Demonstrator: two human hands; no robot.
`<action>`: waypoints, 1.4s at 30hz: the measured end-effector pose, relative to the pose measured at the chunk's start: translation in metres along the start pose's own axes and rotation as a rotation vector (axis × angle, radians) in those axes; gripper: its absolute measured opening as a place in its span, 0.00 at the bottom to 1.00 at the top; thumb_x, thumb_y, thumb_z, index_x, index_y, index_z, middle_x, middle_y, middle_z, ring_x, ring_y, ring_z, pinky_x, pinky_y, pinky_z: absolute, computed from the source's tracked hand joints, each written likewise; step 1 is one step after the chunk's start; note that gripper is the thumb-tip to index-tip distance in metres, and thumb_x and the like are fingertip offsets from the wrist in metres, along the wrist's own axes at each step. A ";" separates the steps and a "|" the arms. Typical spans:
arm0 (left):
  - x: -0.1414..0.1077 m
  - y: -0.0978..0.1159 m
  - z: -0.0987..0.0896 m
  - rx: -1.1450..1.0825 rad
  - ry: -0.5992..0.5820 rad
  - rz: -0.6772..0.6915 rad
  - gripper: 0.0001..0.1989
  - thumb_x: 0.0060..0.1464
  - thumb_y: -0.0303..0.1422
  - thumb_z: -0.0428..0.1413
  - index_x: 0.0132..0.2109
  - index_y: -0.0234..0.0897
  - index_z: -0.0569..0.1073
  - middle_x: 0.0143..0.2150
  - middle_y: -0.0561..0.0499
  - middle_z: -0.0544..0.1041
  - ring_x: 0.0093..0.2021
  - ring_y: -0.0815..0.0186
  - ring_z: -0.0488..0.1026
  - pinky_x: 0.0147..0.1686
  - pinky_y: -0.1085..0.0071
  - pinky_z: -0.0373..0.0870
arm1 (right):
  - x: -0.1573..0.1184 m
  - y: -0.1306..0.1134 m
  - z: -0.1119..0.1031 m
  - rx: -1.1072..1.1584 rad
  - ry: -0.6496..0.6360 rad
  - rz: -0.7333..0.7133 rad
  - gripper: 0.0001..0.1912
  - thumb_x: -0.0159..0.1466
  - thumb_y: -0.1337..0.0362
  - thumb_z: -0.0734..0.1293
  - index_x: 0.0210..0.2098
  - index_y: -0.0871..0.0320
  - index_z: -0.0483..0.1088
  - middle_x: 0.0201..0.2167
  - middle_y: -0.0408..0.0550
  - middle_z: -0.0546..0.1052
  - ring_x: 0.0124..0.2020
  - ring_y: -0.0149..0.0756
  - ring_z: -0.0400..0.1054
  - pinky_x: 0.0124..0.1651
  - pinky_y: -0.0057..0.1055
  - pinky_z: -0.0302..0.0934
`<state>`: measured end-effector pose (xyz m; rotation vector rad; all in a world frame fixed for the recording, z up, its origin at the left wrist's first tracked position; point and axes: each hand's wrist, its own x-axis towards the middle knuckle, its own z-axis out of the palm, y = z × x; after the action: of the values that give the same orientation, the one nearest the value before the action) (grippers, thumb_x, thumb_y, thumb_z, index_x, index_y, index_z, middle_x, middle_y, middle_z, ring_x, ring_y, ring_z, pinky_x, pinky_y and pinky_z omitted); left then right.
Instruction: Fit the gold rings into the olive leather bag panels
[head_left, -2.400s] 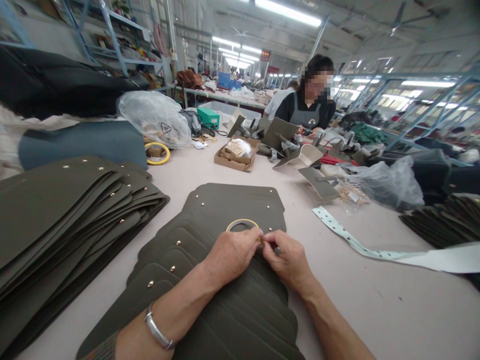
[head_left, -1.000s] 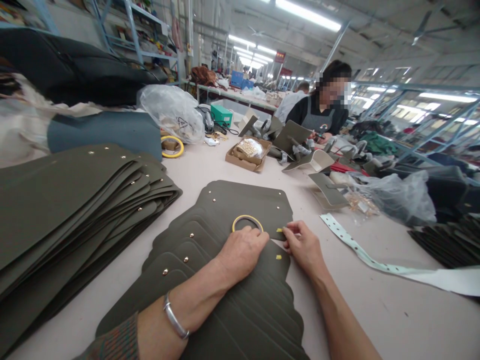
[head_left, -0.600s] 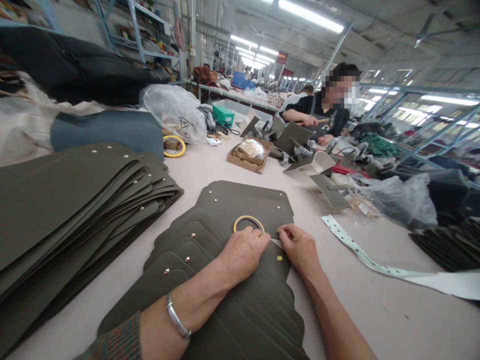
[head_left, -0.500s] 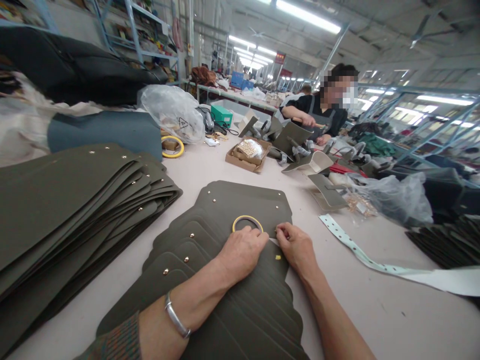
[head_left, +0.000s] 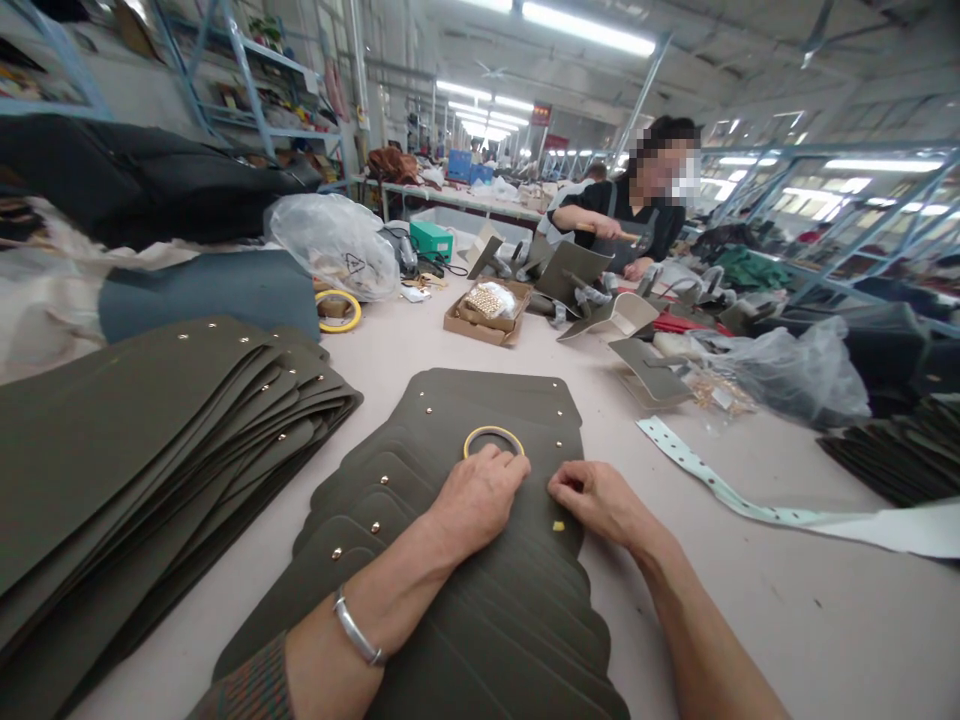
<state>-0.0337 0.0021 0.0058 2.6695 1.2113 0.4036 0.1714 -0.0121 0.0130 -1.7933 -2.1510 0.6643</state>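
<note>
Overlapping dark olive panels (head_left: 480, 400) with small gold studs lie fanned out in front of me. My left hand (head_left: 484, 492), a silver bangle on its wrist, is closed on the near edge of a yellow-rimmed tape roll (head_left: 493, 432) over the panels. To its right, my right hand (head_left: 592, 495) has thumb and forefinger pinched together just above the panels' right side; anything between the fingertips is too small to make out. A small yellow piece (head_left: 559, 526) lies on the panel just below that hand.
More olive panels (head_left: 150, 400) are stacked at left. Beyond are another yellow roll (head_left: 339, 311), a cardboard box (head_left: 487, 312) and a plastic bag (head_left: 334, 245). A pale dotted strip (head_left: 720, 485) lies at right. Across the table, a person (head_left: 630, 210) holds a wooden-handled tool.
My right hand has moved slightly down and away from my left hand, uncovering a stud on the panel. The left hand stays at the tape roll. The view has shifted a little.
</note>
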 end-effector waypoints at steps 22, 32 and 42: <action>-0.002 0.002 0.001 -0.009 0.020 0.005 0.09 0.63 0.27 0.43 0.43 0.39 0.68 0.40 0.49 0.73 0.43 0.62 0.67 0.42 0.68 0.68 | -0.005 0.019 0.010 0.369 0.174 0.112 0.14 0.60 0.56 0.63 0.31 0.59 0.75 0.24 0.43 0.76 0.25 0.33 0.66 0.29 0.28 0.59; -0.001 0.001 0.002 -0.241 0.138 0.061 0.09 0.63 0.27 0.45 0.46 0.39 0.68 0.41 0.51 0.76 0.44 0.66 0.72 0.46 0.70 0.69 | -0.011 0.002 0.016 0.450 0.458 0.034 0.15 0.60 0.56 0.65 0.38 0.59 0.75 0.31 0.48 0.79 0.29 0.37 0.71 0.34 0.32 0.66; -0.001 0.004 0.003 -0.270 0.154 0.042 0.21 0.63 0.30 0.48 0.62 0.41 0.56 0.52 0.48 0.75 0.47 0.65 0.76 0.47 0.68 0.73 | -0.013 -0.020 0.022 0.319 0.395 -0.324 0.09 0.65 0.64 0.62 0.40 0.56 0.73 0.37 0.49 0.78 0.39 0.36 0.72 0.43 0.31 0.65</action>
<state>-0.0307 -0.0018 0.0041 2.4719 1.0552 0.7360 0.1466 -0.0311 0.0052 -1.2514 -1.8808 0.4901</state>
